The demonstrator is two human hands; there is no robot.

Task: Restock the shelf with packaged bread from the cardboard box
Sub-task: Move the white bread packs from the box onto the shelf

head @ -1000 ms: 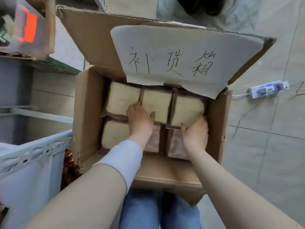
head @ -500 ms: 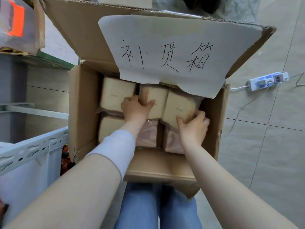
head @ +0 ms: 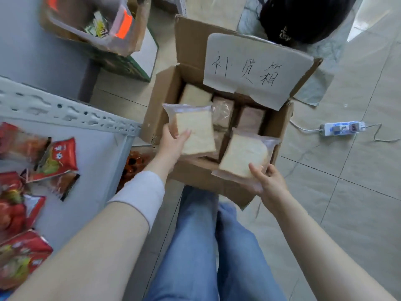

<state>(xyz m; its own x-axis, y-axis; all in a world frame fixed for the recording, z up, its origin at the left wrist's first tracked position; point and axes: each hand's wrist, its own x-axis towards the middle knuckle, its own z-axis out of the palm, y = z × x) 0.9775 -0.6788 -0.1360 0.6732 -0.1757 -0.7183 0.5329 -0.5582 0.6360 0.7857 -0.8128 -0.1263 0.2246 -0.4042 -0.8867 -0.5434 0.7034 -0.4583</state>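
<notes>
An open cardboard box (head: 161, 101) stands on the floor in front of my knees, a handwritten paper sheet (head: 256, 68) on its raised flap. Several clear-wrapped bread packs (head: 223, 109) lie inside. My left hand (head: 171, 144) grips one bread pack (head: 195, 133) by its left edge, lifted over the box's near left corner. My right hand (head: 269, 181) holds a second bread pack (head: 243, 157) from below, tilted above the box's near right corner. The grey metal shelf (head: 91, 161) lies to the left.
Several red snack packets (head: 54, 159) lie on the shelf surface, whose perforated rail (head: 71, 111) runs along its far edge. Another carton with bags (head: 97, 25) sits at the upper left. A power strip (head: 340, 129) with cable lies on the tiled floor right of the box.
Both hands have lifted a bread pack each out of the box, toward me. My view has swung left, bringing the shelf with red packets into sight.
</notes>
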